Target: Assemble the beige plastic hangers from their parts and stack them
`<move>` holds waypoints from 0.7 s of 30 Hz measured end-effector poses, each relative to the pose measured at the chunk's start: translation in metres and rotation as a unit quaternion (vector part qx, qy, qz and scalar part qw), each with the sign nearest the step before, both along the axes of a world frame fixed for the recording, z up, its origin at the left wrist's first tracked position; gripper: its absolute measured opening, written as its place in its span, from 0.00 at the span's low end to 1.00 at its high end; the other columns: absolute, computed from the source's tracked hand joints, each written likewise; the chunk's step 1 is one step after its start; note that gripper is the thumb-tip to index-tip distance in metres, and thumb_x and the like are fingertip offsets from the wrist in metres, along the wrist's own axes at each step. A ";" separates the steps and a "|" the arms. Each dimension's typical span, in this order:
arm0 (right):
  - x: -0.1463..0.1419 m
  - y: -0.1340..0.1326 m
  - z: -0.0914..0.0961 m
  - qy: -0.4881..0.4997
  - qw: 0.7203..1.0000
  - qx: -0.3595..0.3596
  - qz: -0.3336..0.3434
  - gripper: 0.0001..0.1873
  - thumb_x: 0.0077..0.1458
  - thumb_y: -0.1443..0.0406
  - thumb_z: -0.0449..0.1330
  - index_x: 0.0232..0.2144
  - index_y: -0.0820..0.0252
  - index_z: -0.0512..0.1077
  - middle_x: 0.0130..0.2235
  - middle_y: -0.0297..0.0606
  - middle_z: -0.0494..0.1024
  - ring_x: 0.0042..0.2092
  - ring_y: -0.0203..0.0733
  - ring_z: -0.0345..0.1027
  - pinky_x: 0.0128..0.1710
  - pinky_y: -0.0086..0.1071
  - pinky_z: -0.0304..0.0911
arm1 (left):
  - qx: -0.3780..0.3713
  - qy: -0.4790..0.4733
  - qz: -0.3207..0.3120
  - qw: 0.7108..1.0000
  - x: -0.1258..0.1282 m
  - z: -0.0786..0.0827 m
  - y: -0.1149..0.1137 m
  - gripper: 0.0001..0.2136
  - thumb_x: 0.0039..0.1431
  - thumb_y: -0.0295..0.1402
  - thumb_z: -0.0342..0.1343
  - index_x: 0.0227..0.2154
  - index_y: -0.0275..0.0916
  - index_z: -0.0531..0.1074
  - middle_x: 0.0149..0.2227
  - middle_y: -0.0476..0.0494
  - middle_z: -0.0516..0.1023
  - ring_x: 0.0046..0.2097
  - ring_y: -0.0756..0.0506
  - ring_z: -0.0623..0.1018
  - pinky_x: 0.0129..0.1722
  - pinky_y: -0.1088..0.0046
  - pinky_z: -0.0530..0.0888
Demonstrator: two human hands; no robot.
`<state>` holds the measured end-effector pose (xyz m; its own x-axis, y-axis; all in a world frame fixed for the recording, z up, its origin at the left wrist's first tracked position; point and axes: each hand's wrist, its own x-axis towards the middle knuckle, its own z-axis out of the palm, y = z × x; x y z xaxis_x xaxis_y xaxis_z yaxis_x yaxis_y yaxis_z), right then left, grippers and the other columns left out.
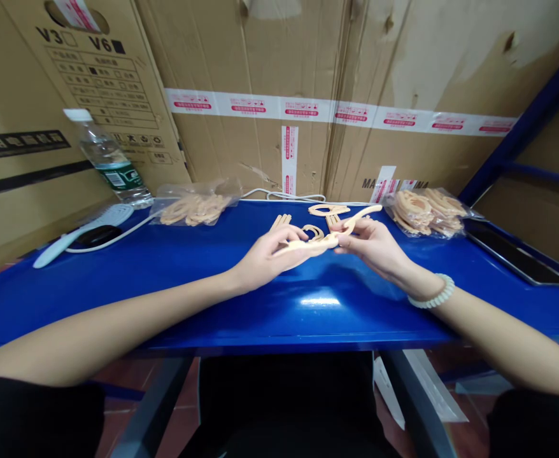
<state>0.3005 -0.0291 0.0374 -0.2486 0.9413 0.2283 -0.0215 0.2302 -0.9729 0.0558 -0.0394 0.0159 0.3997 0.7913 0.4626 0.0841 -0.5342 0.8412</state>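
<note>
A beige folding hanger (325, 244), its curved hook rising to the upper right, is held just above the blue table. My left hand (277, 249) is closed on its left part, the thumb lying along it. My right hand (374, 247) pinches it near the base of the hook. Behind the hands lie more beige pieces: a flat looped piece (328, 209), a curved piece (314, 233) and narrow strips (281, 221), partly hidden by my fingers.
Clear bags of beige parts lie at the left (196, 208) and right (425, 211). A water bottle (112, 162), a pale blue fly swatter (86, 232) and a black mouse (99, 235) are left on the blue table (203, 318). A phone (518, 254) lies right. Cardboard (260, 57) stands behind.
</note>
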 end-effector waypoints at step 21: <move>0.000 -0.019 -0.003 -0.393 0.671 0.618 0.115 0.08 0.69 0.71 0.54 0.41 0.63 0.74 0.40 0.42 0.79 0.40 0.40 0.72 0.39 0.35 0.70 | 0.197 0.275 -0.102 0.936 0.001 -0.012 -0.003 0.15 0.73 0.33 0.40 0.37 0.35 0.71 0.31 0.45 0.75 0.31 0.48 0.74 0.33 0.73 0.66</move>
<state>0.3009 -0.0484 0.0340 -0.8560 0.0710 0.5120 0.2140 0.9503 0.2260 0.0566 -0.0420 0.0039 0.7869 0.4843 0.3824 0.3090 -0.8457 0.4351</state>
